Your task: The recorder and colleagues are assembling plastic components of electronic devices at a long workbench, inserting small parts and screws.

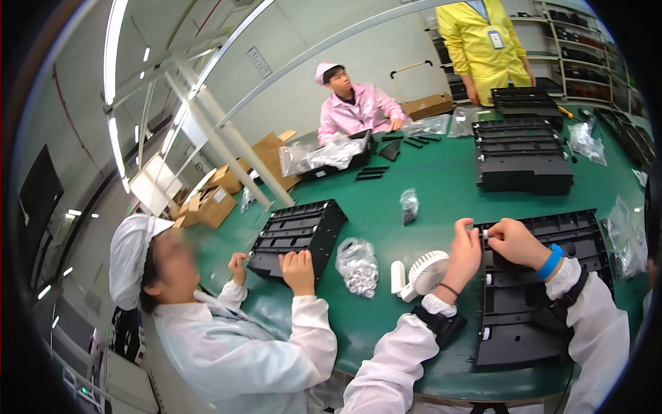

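A large black slatted plastic panel lies on the table in front of me, with small white round pieces along its left edge. My right hand, wearing a blue wristband, is closed at the panel's upper left corner. Its fingertips pinch another small white round piece at that edge. Close by on the left, my left hand is held beside the edge, fingers mostly stretched and no object visible in it. A white handheld fan lies left of that hand. Further left sits a clear bag of white round pieces.
A co-worker in white at my left handles a black slatted unit. Across the green table are a person in pink and one in yellow. Black units and plastic bags lie at the right.
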### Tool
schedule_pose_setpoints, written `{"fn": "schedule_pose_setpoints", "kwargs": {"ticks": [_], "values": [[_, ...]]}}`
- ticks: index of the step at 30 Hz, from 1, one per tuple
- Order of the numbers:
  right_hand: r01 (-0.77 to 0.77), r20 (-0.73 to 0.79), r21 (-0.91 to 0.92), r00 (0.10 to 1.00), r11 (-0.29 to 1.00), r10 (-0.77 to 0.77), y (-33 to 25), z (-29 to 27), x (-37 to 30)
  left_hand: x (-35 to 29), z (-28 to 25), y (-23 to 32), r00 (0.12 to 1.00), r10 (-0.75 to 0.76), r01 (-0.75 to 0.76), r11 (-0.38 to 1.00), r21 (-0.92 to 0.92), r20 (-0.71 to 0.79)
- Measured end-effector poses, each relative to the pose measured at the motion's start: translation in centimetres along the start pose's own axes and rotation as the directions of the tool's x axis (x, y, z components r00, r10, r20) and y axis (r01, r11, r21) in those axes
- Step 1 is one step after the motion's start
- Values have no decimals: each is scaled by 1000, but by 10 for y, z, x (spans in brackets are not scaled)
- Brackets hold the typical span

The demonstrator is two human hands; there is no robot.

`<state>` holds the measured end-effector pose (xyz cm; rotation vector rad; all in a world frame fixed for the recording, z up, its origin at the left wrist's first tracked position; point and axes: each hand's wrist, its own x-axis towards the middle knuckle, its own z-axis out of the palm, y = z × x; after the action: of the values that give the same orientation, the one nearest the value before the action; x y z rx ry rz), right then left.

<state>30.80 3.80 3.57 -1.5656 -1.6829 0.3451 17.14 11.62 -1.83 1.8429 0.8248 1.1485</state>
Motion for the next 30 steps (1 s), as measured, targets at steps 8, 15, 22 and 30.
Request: {"fn": "schedule_pose_setpoints", "kwargs": {"ticks": [8, 15, 22, 30], "values": [[9, 3, 14, 1000, 1000, -9, -3, -1, 1, -1, -1, 6, 1000, -4, 3, 1000, 24, 21], [-20, 10, 18, 1000, 1000, 20, -3, -2, 0, -1, 1, 5, 999, -8, 10, 999, -39, 35], [-32, 29, -4, 999, 999, 32, -1, -3, 0, -1, -4, 13, 996, 12, -5, 997, -81, 86], [-29, 10, -53, 1000, 998, 30, -3, -1, 0, 0, -41, 75, 953, 296, -285, 949, 135, -69]]}}
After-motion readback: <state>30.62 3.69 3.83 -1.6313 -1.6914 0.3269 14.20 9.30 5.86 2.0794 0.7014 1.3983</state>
